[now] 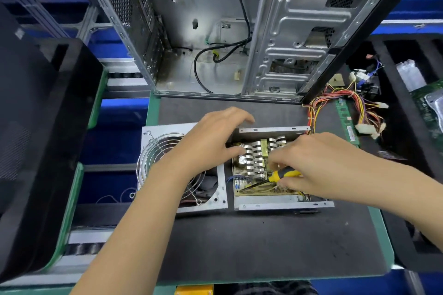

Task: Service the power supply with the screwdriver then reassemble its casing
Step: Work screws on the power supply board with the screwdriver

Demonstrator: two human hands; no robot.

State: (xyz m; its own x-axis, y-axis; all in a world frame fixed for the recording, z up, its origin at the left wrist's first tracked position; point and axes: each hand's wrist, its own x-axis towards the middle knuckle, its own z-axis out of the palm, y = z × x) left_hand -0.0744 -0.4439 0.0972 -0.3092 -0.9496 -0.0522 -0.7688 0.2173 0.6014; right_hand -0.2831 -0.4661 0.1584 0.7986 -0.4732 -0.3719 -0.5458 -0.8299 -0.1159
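Both hands over power supply (275,175) — right hand (309,165) pinches screwdriver (275,177).

Screwdriver (282,175): yellow-and-black handle. Circuit board (254,189): tan. Wire bundle (345,98): yellow, red, orange. Mat (239,246): black, green-edged.

I count two bare hands, one yellow-and-black-handled screwdriver (280,176), one opened grey metal power supply box (275,205), one detached metal lid with round wire fan grille (219,195), and one empty steel computer tower (287,31).
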